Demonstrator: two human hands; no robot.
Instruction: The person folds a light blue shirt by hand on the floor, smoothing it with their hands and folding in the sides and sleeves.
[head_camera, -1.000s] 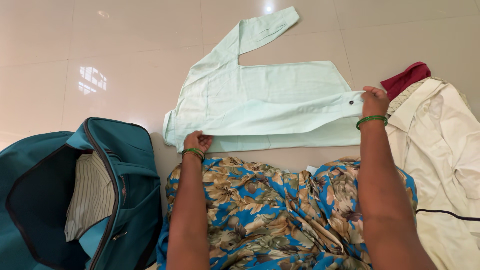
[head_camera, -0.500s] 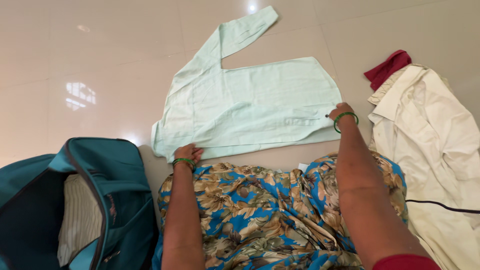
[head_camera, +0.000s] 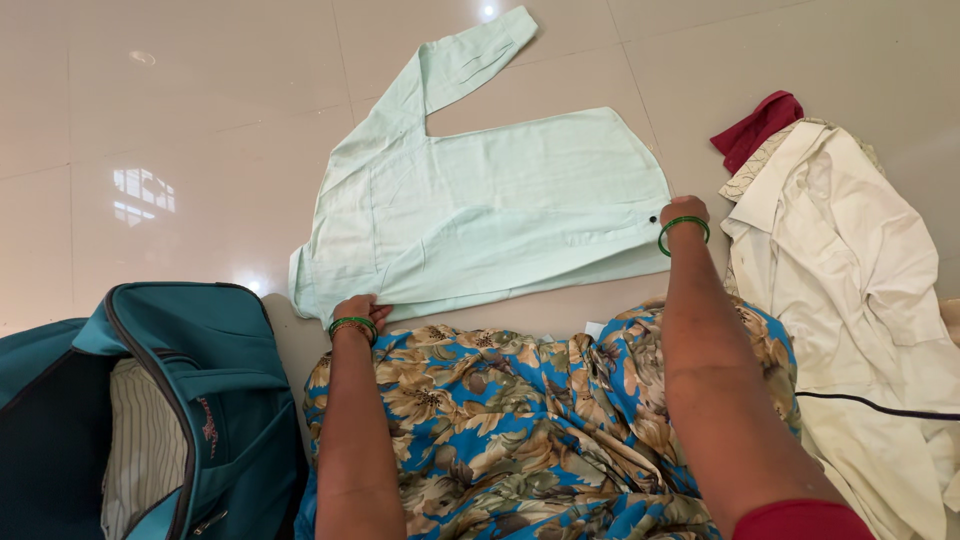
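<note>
2 hands pinned the mint-green shirt (head_camera: 480, 215) flat, its long axis running between them: left hand (head_camera: 357, 310) pressed fingers-together on the near shoulder corner, right hand (head_camera: 682, 213) pinching the folded sleeve's cuff.

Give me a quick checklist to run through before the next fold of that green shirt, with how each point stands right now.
1. Shirt lying flat on the floor: ok.
2. Near sleeve folded across the body, cuff at the right edge: ok.
3. Far sleeve folded in: not ok, it sticks out at the top.
4. Left hand pinning the near left corner: ok.
5. Right hand on the cuff end: ok, though whether it grips or just presses, cannot tell.
6. Shirt apart from the cream garment: ok, a strip of floor shows between them.
</note>
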